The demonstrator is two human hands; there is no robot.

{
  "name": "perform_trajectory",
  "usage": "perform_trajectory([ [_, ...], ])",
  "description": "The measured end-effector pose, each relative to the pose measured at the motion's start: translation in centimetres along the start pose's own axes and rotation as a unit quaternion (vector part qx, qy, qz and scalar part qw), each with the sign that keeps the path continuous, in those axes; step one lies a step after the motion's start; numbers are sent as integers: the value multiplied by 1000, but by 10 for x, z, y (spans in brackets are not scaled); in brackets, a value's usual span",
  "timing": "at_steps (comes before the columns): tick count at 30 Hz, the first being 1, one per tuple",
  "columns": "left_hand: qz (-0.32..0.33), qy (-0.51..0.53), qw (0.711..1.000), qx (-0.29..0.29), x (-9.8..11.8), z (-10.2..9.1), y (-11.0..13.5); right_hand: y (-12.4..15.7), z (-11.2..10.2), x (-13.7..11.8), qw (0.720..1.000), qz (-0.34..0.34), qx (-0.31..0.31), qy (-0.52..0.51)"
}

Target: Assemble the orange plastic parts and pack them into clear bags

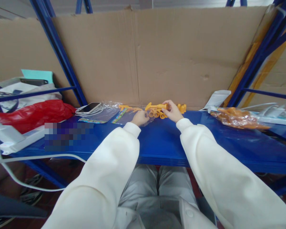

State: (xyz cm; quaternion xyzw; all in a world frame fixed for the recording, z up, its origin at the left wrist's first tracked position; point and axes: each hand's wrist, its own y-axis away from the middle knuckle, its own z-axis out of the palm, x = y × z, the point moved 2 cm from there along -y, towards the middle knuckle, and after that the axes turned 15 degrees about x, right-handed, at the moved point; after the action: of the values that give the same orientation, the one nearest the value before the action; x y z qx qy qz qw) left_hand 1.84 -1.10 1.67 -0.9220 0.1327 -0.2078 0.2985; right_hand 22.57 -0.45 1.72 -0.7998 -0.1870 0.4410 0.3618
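Several orange plastic parts (154, 106) lie along the back of the blue shelf, against the cardboard; some are round like small wheels (162, 116). My right hand (173, 111) closes its thumb and fingers on one orange part in this cluster. Curled just left of the round parts is my left hand (140, 118), its fingertips pressed together; what it holds, if anything, is too small to make out. A clear plastic bag with a colourful printed strip (119, 115) lies beside my left hand. More thin orange pieces (128, 108) are behind it.
At the left are a phone (91, 107) with a white cable, a red plastic bag (38, 113) and a white power strip (26, 140). A clear bag of orange parts (238, 117) lies at the right. Blue posts (59, 51) and cardboard (181, 57) bound the shelf.
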Motion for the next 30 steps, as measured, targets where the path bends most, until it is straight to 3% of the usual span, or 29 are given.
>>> perform_trajectory([
  [7, -14, 17, 999, 23, -1, -2, -4, 0, -6, 2, 1000, -20, -8, 15],
  [12, 15, 60, 997, 42, 9, -6, -2, 4, -1, -2, 998, -34, -54, 19],
  [19, 37, 121, 991, 48, 17, -4, 0, 10, 7, -12, 995, -72, -62, -6],
  [30, 37, 227, 972, 51, 29, 5, 4, 18, 24, -20, 984, -70, -165, 21],
])
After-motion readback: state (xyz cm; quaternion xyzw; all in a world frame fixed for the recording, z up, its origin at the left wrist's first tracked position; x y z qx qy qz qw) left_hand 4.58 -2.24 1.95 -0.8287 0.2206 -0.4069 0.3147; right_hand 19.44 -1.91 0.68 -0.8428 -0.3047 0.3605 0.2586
